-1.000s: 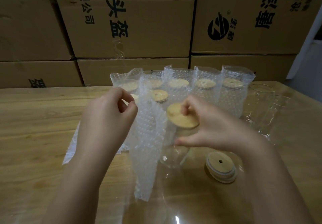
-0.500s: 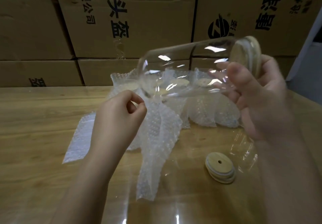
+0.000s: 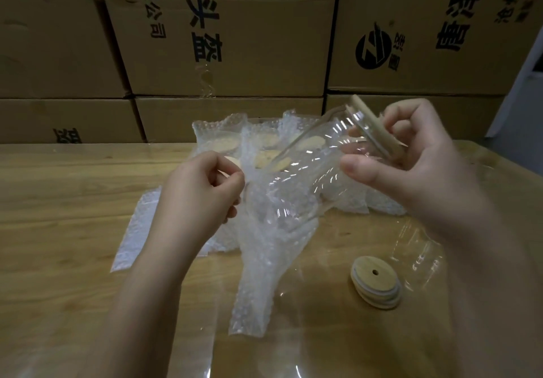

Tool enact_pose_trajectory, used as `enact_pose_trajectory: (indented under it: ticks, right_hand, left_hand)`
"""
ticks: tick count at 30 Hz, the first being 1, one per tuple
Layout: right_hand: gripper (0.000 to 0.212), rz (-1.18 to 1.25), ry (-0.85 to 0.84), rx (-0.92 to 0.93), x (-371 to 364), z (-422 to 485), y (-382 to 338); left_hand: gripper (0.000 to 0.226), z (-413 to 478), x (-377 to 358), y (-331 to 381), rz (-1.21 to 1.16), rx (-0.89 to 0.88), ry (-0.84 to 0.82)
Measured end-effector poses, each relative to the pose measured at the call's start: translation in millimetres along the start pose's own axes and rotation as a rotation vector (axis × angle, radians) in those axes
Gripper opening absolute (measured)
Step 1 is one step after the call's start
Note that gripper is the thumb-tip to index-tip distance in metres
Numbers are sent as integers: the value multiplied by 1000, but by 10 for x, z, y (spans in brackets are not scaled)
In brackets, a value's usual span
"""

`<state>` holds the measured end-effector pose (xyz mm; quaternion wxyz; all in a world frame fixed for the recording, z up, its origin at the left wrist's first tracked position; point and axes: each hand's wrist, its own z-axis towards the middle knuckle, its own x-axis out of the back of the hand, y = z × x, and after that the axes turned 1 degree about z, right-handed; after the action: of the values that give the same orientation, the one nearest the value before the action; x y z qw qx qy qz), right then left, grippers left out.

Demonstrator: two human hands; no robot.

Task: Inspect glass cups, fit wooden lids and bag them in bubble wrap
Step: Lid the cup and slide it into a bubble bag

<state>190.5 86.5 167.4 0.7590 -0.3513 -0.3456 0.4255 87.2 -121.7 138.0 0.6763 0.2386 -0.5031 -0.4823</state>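
Note:
My right hand [image 3: 411,169] grips a clear glass cup [image 3: 311,172] near its lidded end; the cup is tilted with its base pointing down-left. A round wooden lid [image 3: 371,130] sits on its mouth, up and to the right. My left hand [image 3: 202,195] pinches the upper edge of a bubble wrap bag [image 3: 264,260] that hangs down to the table. The cup's base lies at the bag's mouth; how far in it is I cannot tell.
Several bagged, lidded cups [image 3: 217,142] stand behind on the wooden table [image 3: 58,201]. A small stack of wooden lids [image 3: 376,282] lies front right, bare glass cups [image 3: 423,260] beside it. Flat bubble wrap bags [image 3: 138,230] lie left. Cardboard boxes [image 3: 235,39] wall the back.
My right hand lifted the lidded cup off the table, turned it sideways, then lowered it base-first toward the bag's mouth. My left hand kept pinching the bag.

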Motion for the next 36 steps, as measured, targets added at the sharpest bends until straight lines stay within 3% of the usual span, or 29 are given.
enact_pose_trajectory:
  ticks: [7, 14, 19, 24, 29, 36]
  right_hand:
    - [56, -289, -21, 46, -222, -58, -88]
    - [55, -424, 106, 307, -250, -105, -171]
    - [54, -507, -49, 112, -312, -48, -21]
    - [79, -513, -190, -12, -452, 6, 173]
    - [89, -571, -359, -83, -472, 35, 300]
    - [96, -582, -420, -66, -594, 43, 481]
  left_hand:
    - [9, -46, -94, 114, -218, -11, -95]
    - [18, -138, -270, 287, -851, 175, -134]
    - [13, -88, -256, 192, -666, 138, -204]
    - [14, -43, -221, 118, -602, 162, -234]
    - [15, -10, -221, 65, -513, 154, -199]
    - [11, 26, -172, -10, -347, 127, -224]
